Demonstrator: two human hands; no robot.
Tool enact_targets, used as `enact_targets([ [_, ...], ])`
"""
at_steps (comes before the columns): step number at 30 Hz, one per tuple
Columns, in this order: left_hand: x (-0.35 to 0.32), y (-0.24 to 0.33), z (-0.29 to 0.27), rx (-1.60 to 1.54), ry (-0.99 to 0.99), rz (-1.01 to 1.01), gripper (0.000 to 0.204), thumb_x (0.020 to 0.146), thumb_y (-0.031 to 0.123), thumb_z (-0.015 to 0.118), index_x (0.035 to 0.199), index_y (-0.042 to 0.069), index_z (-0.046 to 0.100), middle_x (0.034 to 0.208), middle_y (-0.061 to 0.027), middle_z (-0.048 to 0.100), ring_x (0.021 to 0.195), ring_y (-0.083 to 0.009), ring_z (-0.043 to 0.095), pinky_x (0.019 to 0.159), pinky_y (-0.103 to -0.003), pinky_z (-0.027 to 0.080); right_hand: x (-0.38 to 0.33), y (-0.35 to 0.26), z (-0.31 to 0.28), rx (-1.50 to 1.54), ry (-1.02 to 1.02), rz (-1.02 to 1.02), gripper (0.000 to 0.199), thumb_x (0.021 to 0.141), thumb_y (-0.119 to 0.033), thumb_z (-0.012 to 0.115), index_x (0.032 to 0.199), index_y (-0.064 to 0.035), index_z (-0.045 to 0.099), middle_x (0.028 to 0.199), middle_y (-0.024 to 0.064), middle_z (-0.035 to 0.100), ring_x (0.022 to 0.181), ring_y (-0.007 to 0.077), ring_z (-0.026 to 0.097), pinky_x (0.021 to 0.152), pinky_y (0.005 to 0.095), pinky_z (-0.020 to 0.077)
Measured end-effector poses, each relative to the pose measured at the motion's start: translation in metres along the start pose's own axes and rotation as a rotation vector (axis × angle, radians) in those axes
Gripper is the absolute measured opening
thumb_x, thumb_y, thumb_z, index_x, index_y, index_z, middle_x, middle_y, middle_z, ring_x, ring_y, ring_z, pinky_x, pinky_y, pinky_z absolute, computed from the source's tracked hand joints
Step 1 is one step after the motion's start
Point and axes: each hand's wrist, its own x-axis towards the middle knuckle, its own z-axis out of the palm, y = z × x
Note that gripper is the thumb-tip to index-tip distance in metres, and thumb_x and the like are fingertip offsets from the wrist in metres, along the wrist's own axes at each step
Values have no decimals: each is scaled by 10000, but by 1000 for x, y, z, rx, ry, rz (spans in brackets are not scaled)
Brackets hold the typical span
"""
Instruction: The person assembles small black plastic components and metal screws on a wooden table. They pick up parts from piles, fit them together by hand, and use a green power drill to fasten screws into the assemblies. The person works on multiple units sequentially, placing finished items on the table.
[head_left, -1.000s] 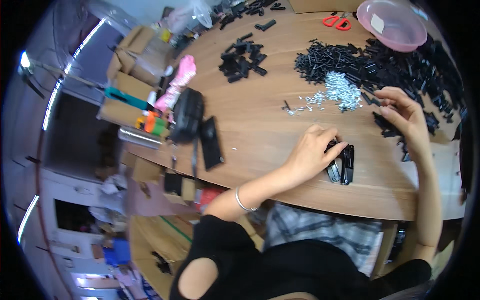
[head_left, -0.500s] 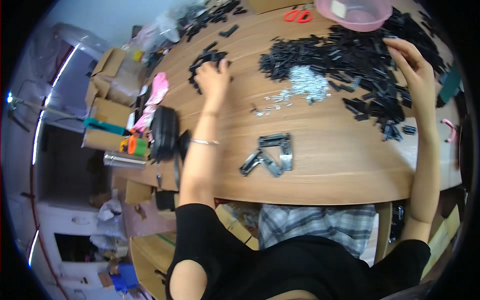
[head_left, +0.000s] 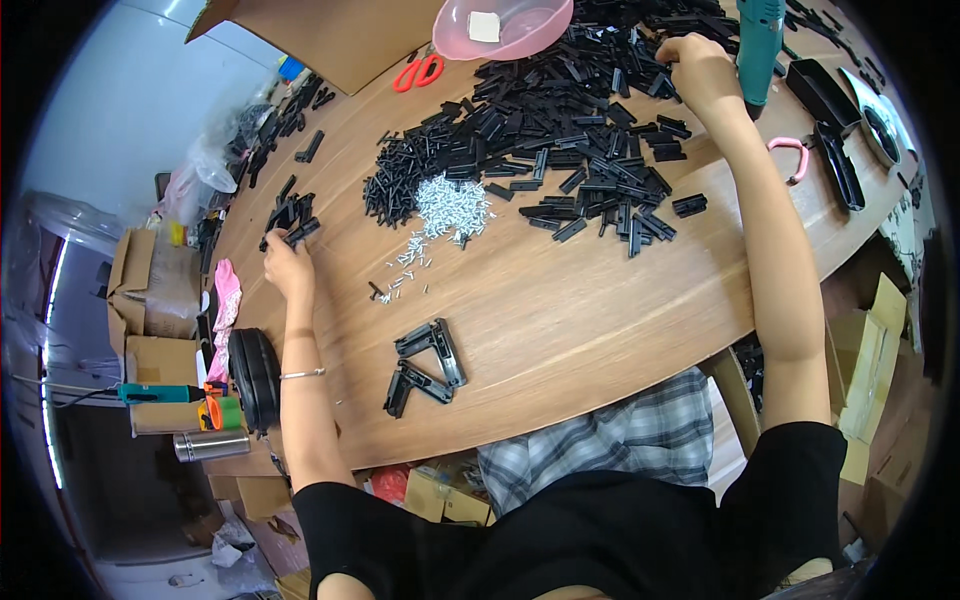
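Note:
At the left of the table my left hand (head_left: pixel 289 268) is closed on a black plastic part (head_left: pixel 301 232), beside a small group of similar black parts (head_left: pixel 291 207). My right hand (head_left: pixel 703 75) reaches to the far right edge of a large heap of black plastic pieces (head_left: pixel 560 110). Its fingers are curled, and what they hold, if anything, is hidden. In front of me lie several joined black parts (head_left: pixel 430 365) in an angular shape. A pile of small silver screws (head_left: pixel 450 205) sits beside a pile of thin black pins (head_left: pixel 400 175).
A pink bowl (head_left: pixel 510 40), red-handled scissors (head_left: pixel 418 73) and a cardboard box (head_left: pixel 345 40) stand at the back. A teal electric screwdriver (head_left: pixel 758 50) hangs close to my right wrist. A pink hook (head_left: pixel 790 160), black trays (head_left: pixel 822 95) and a black bag (head_left: pixel 254 380) flank the work area.
The view has swung rightward, bringing the teal screwdriver and black trays into sight. My right hand's fingers have curled in at the heap. My left hand stays by the small group, now gripping a part.

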Motion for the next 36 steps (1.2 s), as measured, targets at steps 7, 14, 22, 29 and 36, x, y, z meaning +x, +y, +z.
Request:
enact_targets([
  [7,-22,69,-95,-1616,-488,-551,269,855,72,604,1081,13,471,870,-89,569,706,-115,579,580,-204,482,-7,-7,9,30,-103,-92,212,641,41,618,810,-68,685,892,91,566,930,265,541,802,356,470],
  [14,-103,152,-153,-2167,-1080,-778,171,944,158,474,1093,77,501,971,-57,563,667,-87,494,482,-168,430,-4,-19,5,-42,-140,-177,93,692,-114,687,775,-81,662,919,34,561,941,219,538,775,356,487],
  [22,-121,161,-148,-2134,-964,-617,251,905,91,536,1144,40,475,998,-112,594,696,-77,498,606,-189,425,-2,-74,-22,773,-272,275,112,808,-154,660,857,-56,634,824,47,666,733,79,601,659,201,457],
  [29,-133,166,-143,-1893,-905,-349,291,882,50,553,1165,-4,515,930,-91,631,778,-99,577,699,-210,461,-54,-170,-69,1443,-684,370,184,772,-51,687,945,-9,643,868,40,646,746,84,584,694,199,465],
  [36,-143,163,-135,-1790,-880,-214,341,895,25,520,1232,-18,495,1001,-59,611,844,-86,573,723,-199,458,-73,-200,-74,886,-357,-603,171,618,-39,727,776,-87,684,790,10,640,808,217,541,711,305,452],
])
